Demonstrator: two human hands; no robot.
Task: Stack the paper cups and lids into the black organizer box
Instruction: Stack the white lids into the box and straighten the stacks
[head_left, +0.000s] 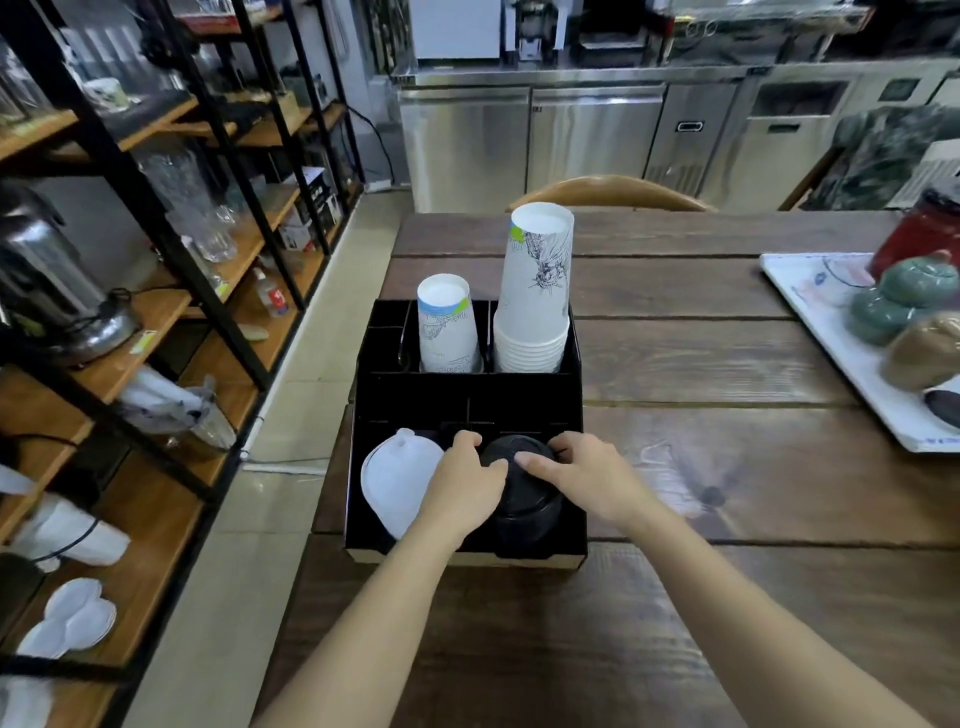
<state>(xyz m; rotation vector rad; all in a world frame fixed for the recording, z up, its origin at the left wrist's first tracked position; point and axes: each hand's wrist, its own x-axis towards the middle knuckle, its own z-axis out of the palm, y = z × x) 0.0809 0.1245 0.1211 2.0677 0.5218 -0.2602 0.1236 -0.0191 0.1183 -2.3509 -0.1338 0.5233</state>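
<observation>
The black organizer box (467, 400) stands at the left edge of the wooden table. Its back right slot holds a tall stack of upside-down white paper cups (535, 296). A shorter upside-down cup stack (448, 325) fills the slot to its left. White lids (395, 480) lean in the front left compartment. A stack of black lids (522, 493) sits in the front right compartment. My left hand (465, 483) grips that stack from the left and my right hand (582, 473) rests on its top and right side.
A white tray (831, 332) with green and brown ceramic pots sits at the table's right. A wooden chair back (608, 189) stands beyond the far edge. Metal shelving (156, 260) with glassware and a kettle lines the left side.
</observation>
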